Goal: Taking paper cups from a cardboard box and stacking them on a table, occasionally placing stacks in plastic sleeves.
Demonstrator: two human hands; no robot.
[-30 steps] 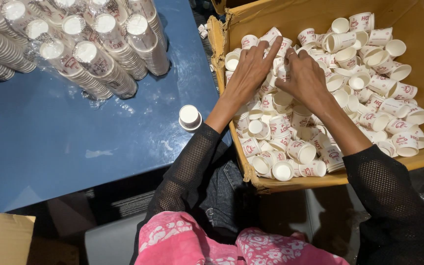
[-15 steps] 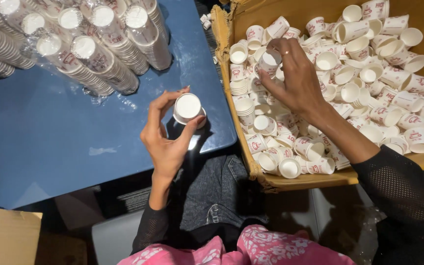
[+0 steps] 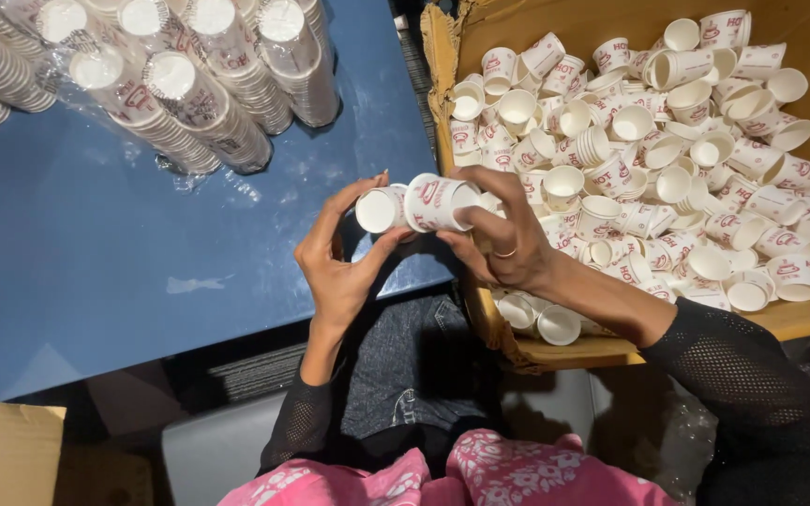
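My left hand (image 3: 337, 262) holds a small white paper cup (image 3: 382, 208) on its side, bottom facing me, at the near right corner of the blue table (image 3: 96, 272). My right hand (image 3: 503, 239) grips a second white cup with red print (image 3: 438, 201) and presses it against the first, mouth to mouth or nested; I cannot tell which. Both hands meet between the table and the cardboard box (image 3: 442, 56). The box holds several loose paper cups (image 3: 667, 141) of the same kind.
Long stacks of nested cups in clear plastic sleeves (image 3: 189, 84) lie at the far left of the table. A piece of brown cardboard (image 3: 2, 450) sits at the bottom left. My lap in dark trousers and a pink patterned top fills the near middle.
My right hand has left the box with a cup and come to the left hand. The left hand's cup, earlier upright, now lies sideways against the right hand's cup.
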